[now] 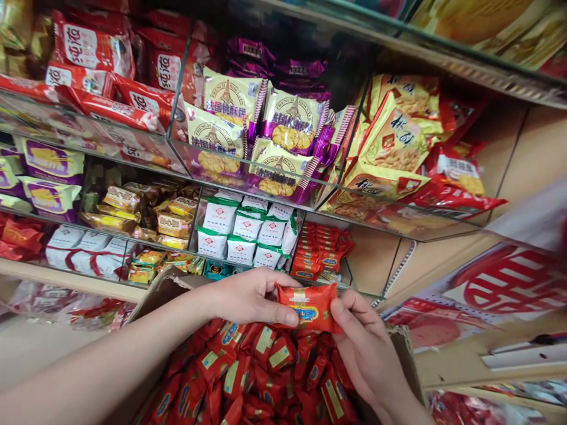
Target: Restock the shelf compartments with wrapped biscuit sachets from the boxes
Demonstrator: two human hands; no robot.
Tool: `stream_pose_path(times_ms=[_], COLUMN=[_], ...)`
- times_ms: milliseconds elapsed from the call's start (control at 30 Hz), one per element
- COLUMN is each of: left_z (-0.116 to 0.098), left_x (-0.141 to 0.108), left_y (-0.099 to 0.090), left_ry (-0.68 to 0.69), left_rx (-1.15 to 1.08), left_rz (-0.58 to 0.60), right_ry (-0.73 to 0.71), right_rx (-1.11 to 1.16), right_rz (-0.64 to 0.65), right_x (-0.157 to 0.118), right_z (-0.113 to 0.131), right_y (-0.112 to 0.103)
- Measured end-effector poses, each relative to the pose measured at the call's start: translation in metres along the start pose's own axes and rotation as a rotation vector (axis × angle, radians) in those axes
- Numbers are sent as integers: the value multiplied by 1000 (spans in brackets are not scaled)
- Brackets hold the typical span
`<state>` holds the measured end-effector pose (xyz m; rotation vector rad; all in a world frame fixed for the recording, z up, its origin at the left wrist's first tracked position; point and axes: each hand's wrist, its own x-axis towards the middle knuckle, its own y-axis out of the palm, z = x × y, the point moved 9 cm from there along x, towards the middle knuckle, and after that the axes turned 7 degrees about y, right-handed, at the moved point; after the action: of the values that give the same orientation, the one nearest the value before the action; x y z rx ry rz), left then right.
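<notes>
A small red snack packet (313,308) with a blue and yellow emblem is held flat between my two hands. My left hand (257,301) grips its left end, thumb across the front. At the right end, my right hand (363,330) pinches the packet with thumb and fingers. Directly beneath lies an open cardboard box (405,354) full of similar red packets (270,366), several with yellow labels facing up. Behind my hands, matching red packets (316,254) stand stacked in a shelf compartment.
Clear-fronted shelves (261,168) hold French biscuit packets (290,121), yellow packets (394,141), white-and-green packets (245,227) and red bags (95,50). A glass shelf edge (443,50) juts overhead. Right of the box hangs a red-and-white printed bag (509,277).
</notes>
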<state>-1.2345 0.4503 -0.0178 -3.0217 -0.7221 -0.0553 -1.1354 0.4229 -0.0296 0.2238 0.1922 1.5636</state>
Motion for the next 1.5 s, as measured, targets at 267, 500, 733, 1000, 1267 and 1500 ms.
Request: stream_pose_path(times_ms=[267,500,733,1000,1267,1500], left_z=[4,-1,6,6,10,10], left_x=[2,3,5,2,3,4], left_y=[-4,-27,-28,-29,-25,-24], left_ry=[9,98,40,13,-15,-47], left_rx=[-70,58,163,174,214,257], left_rz=[-70,-248,-246,-261,-232,-225], right_ry=[-2,-258,33,41,130,205], right_rx=[-145,-666,-1779,-1851,-1542,-1427], right_rz=[-18,-268,61,-193,-305,-250], right_x=[-3,30,104,124,127,130], right_z=[-6,73,20,11,2,-12], right_y=[12,-36,-61,-77,-97,-104])
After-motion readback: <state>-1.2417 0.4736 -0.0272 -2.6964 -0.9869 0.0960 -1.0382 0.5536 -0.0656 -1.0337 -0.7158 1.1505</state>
